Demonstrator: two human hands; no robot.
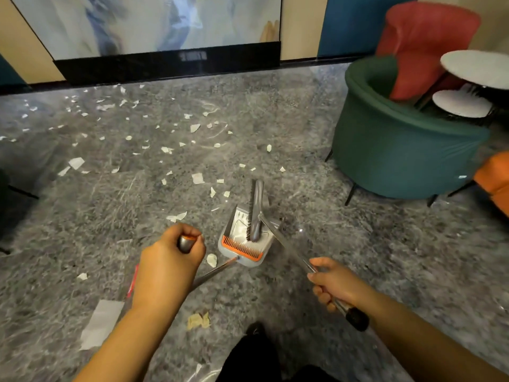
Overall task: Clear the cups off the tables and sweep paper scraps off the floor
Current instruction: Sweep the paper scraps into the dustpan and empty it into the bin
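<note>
Left hand (168,260) gripping dustpan (243,238) handle, right hand (334,282) around broom (256,210) handle; wall lettering (192,55) probably unreadable.

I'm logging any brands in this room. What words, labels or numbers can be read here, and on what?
Black base strip under the wall picture: a short pale marking, too blurred to read.
Dustpan, broom and chairs: no text visible.
Nothing else readable.

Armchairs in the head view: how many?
3: green armchair at right, red armchair behind it, orange armchair cut off at the right edge. Others may be out of frame.
</note>
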